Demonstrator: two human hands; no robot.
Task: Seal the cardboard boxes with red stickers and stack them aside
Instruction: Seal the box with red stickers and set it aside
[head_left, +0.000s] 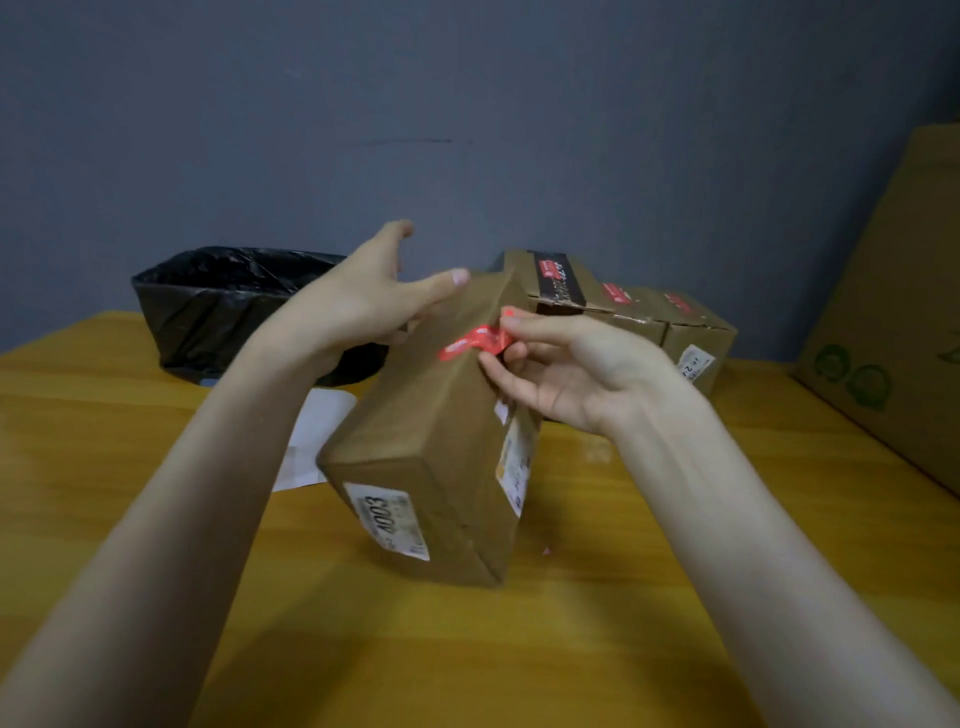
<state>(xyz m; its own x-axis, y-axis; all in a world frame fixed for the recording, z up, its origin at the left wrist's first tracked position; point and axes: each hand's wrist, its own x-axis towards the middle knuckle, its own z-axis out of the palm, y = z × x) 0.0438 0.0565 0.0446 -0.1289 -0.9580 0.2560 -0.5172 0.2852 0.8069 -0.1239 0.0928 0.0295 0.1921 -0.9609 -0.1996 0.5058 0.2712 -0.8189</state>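
One cardboard box (436, 441) sits tilted at the middle of the yellow bench (571, 649). The right hand (566, 369) has its fingers pinched on one red sticker (475, 342) lying over the box's top. The left hand (363, 296), fingers spread apart, touches the box's far end. Behind the box stand three stickered boxes (623, 306); to its left, one black bag (234, 306).

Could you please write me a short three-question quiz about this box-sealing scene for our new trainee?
1. True or false: the right hand pinches the red sticker.
2. The black bag lies: A) left of the tilted box; B) on top of it; C) right of it.
3. What number shows on that box's white label?

Key: 1 true; 2 A; 3 4003.
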